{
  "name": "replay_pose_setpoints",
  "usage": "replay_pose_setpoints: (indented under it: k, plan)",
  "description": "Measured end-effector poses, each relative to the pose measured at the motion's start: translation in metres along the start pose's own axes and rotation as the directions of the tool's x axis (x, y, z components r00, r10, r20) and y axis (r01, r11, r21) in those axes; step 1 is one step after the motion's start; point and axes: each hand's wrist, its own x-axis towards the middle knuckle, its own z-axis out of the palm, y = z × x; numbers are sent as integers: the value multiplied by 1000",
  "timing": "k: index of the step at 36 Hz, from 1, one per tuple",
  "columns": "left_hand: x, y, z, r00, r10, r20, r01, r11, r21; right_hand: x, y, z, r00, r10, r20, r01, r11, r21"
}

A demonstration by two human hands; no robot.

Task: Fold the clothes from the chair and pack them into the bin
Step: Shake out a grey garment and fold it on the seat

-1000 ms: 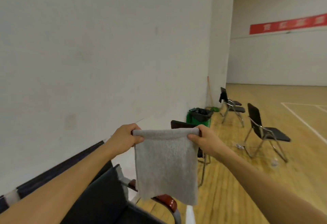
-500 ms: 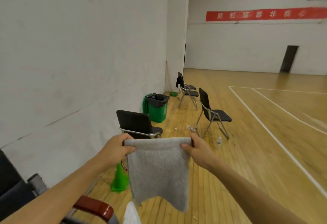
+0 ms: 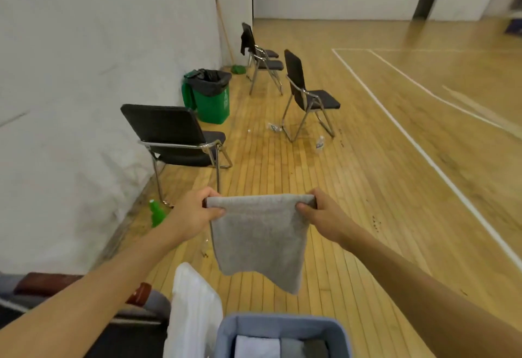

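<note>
Cloth, grey and folded, hanging in the air above the wooden floor, held up by its two top corners. Pinching the left corner between thumb and curled fingers of the left hand; pinching the right corner the same way with the right hand. Stretching the top edge almost level between both hands, with the lower edge drooping lower on the right side. Hanging just beyond the blue bin at the bottom edge, not touching it. Lying inside the bin: folded pieces in pale blue, grey and dark grey. Draping beside the bin on its left, a white cloth over the edge of a chair with a reddish-brown armrest. Standing further off along the white wall: a black chair, a green trash can and more black chairs.
</note>
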Motion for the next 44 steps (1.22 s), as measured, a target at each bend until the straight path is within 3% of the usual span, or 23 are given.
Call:
replay_pose_setpoints:
  k: [9,20,25,34,40,44]
  plan:
    - [27,-133,137,983,-145,115,154,986,-69,26,168,72,987,151,56,-149,988,-36]
    - [-6,-280,312,897,-340,281,375,923,-81,0,371,159,945,304,120,-302,953,-29]
    - [-32,-328,386,872,-349,343,396,915,-75,-25,452,185,911,389,138,-385,921,-55]
    - [-78,-386,524,807,-351,475,389,921,19,-91,582,200,818,548,173,-469,810,-353]
    - [-137,-402,589,647,-358,674,379,917,123,-155,639,208,673,686,276,-488,693,-531]
    - [-168,-412,605,475,-386,791,396,896,200,-183,649,220,601,736,313,-497,650,-575]
